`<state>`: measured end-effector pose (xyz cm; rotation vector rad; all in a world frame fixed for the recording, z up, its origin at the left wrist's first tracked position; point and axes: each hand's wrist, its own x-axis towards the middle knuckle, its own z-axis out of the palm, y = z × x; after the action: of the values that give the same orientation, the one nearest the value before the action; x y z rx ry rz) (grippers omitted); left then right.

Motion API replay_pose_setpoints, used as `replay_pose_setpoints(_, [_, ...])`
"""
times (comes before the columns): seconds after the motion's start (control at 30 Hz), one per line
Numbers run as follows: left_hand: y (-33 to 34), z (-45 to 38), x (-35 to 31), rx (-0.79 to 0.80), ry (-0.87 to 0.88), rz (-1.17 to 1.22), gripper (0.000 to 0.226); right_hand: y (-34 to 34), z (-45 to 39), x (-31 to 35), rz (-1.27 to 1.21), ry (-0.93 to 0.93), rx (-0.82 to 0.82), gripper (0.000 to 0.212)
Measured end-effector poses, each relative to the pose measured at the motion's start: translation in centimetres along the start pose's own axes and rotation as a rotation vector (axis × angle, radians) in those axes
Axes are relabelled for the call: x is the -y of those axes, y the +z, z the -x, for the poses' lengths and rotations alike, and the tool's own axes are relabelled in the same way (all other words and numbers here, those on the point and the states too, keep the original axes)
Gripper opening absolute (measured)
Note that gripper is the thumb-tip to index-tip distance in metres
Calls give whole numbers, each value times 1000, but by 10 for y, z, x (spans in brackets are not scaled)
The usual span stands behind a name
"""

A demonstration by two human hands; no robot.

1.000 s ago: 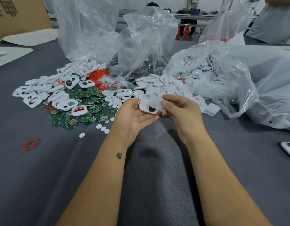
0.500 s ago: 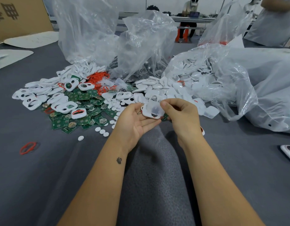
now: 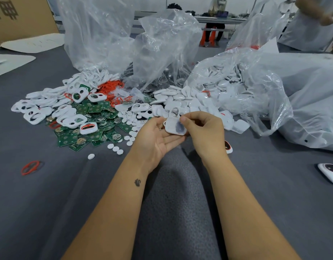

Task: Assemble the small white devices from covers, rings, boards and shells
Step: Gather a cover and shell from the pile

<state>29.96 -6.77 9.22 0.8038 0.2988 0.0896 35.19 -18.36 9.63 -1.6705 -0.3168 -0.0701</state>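
My right hand pinches a small white shell piece at its right side. My left hand lies palm up beneath it, fingers straight, thumb at the piece's left edge. Behind the hands lie heaps of parts: green boards, white covers with oval openings, orange rings and white shells. Small white discs are scattered near my left wrist. A finished device peeks out beside my right wrist.
Clear plastic bags stand behind the heaps, and a large one spreads to the right. One loose red ring lies at the left on the grey cloth. Another finished device sits at the right edge. A person stands at the back right.
The white piece has been turned over between my hands, its plain side now facing up. Both hands have stayed in about the same place.
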Motion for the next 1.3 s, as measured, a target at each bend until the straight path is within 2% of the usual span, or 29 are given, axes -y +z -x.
replay_pose_setpoints(0.1, [1, -1, 0, -25, 2, -7, 31, 0, 0, 0, 49, -33, 10, 12])
replay_pose_setpoints(0.23, [1, -2, 2, -57, 48, -38, 28, 2, 0, -1, 99, -57, 32, 21])
replay_pose_setpoints(0.6, [2, -1, 4, -36, 133, -128, 20, 3, 1, -1, 107, -69, 59, 27])
replay_pose_setpoints(0.8, [1, -2, 5, -68, 141, -143, 26, 1, 0, 0, -23, 16, 5, 11])
replay_pose_setpoints(0.9, [2, -2, 4, -50, 147, -140, 27, 3, 0, -3, 0, 54, 62, 9])
replay_pose_setpoints(1.03, [3, 0, 3, -26, 133, -87, 26, 7, 1, -5, 60, 11, 89, 14])
replay_pose_setpoints(1.2, [2, 0, 3, 7, 147, -120, 22, 8, 1, -7, 107, -11, 73, 10])
replay_pose_setpoints(1.3, [1, 1, 2, -47, 180, -151, 22, 9, 3, -6, 54, -1, 45, 7])
